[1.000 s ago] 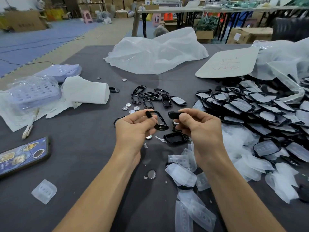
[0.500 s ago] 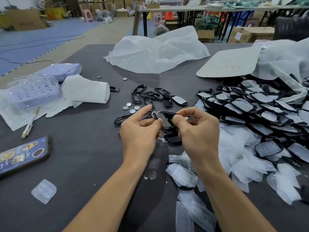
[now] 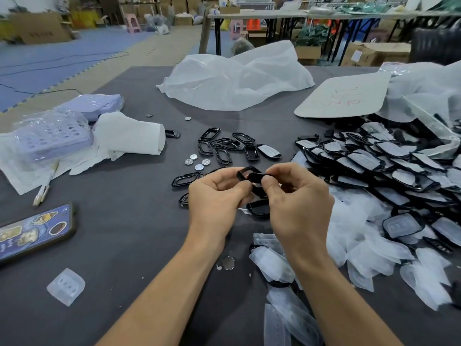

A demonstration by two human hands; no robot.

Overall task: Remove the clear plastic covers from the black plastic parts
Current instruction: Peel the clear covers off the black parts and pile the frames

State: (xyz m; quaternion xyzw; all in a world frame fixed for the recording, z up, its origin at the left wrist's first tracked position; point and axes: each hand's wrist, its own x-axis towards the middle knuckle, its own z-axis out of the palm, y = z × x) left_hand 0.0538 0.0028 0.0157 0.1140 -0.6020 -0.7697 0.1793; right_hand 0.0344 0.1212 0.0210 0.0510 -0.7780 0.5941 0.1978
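From the head view, the 2 hands are no longer working apart as they were 1 second ago, when the left was carrying a black ring and the right a smaller dark piece. They are now meeting over the middle of the table (image 3: 119,245). The left hand (image 3: 214,193) and right hand (image 3: 299,198) are both pinching 1 black part (image 3: 249,174) between thumb and forefingers, knuckles nearly touching. I am reading this as the start of the next peel or separation, not a finished one.

The black part is showing as a glossy rounded frame, held off the table and tilted towards the camera. Whether a clear cover is clinging to it I cannot tell.

At 12 o'clock of the hands, stripped black frames (image 3: 224,146) are lying loose. At 3 o'clock, the pile of covered parts (image 3: 374,166) is waiting, large. At 5 o'clock, shed clear covers (image 3: 274,265) are gathering.
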